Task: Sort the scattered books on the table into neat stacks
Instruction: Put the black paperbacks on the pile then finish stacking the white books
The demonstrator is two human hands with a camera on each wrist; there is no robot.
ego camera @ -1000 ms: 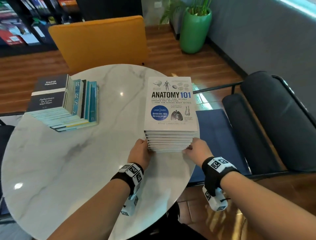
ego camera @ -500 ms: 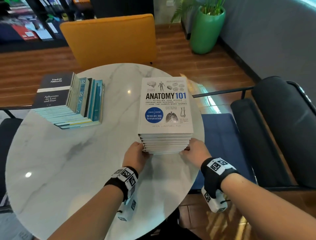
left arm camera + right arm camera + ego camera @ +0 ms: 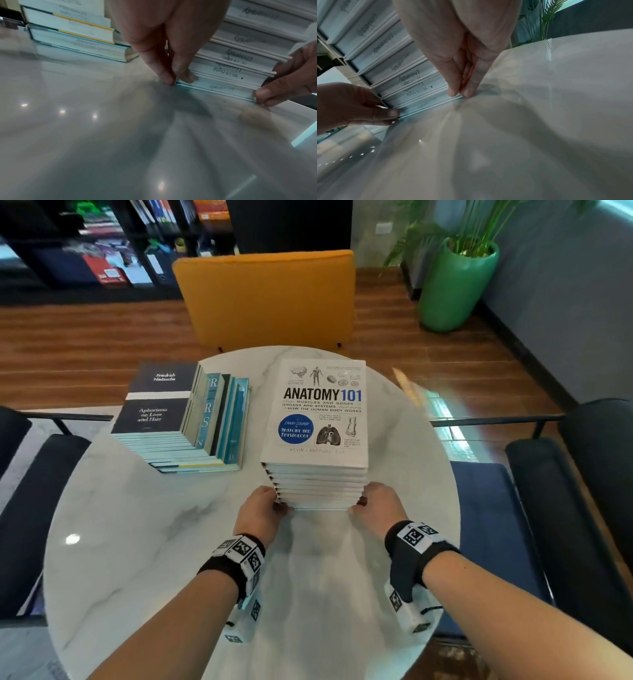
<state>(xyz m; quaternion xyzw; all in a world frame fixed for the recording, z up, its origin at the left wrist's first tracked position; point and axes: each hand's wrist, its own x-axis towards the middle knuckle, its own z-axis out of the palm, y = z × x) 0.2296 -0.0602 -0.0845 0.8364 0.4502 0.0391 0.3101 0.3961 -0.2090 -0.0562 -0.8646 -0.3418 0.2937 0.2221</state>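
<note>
A tall stack of white books (image 3: pixel 315 412), topped by "Anatomy 101", stands on the round marble table (image 3: pixel 154 542) right of centre. My left hand (image 3: pixel 279 506) grips its near bottom left corner and my right hand (image 3: pixel 363 503) its near bottom right corner. In the left wrist view the left hand's fingertips (image 3: pixel 178 79) pinch the lowest book of the stack (image 3: pixel 228 70). In the right wrist view the right hand's fingertips (image 3: pixel 460 93) meet that same book's other corner under the stack (image 3: pixel 399 67). A second, skewed stack (image 3: pixel 161 402) topped by a dark Nietzsche book lies to the left.
Several teal books (image 3: pixel 222 419) lean on edge against the skewed stack's right side. An orange chair (image 3: pixel 267 299) stands behind the table, with dark chairs at right (image 3: pixel 582 474) and left (image 3: pixel 20 491). A green planter (image 3: pixel 455 285) sits at back right.
Both hands have slid the white stack leftward, away from the table's right edge and closer to the skewed stack. Their hold on the bottom corners is unchanged.
</note>
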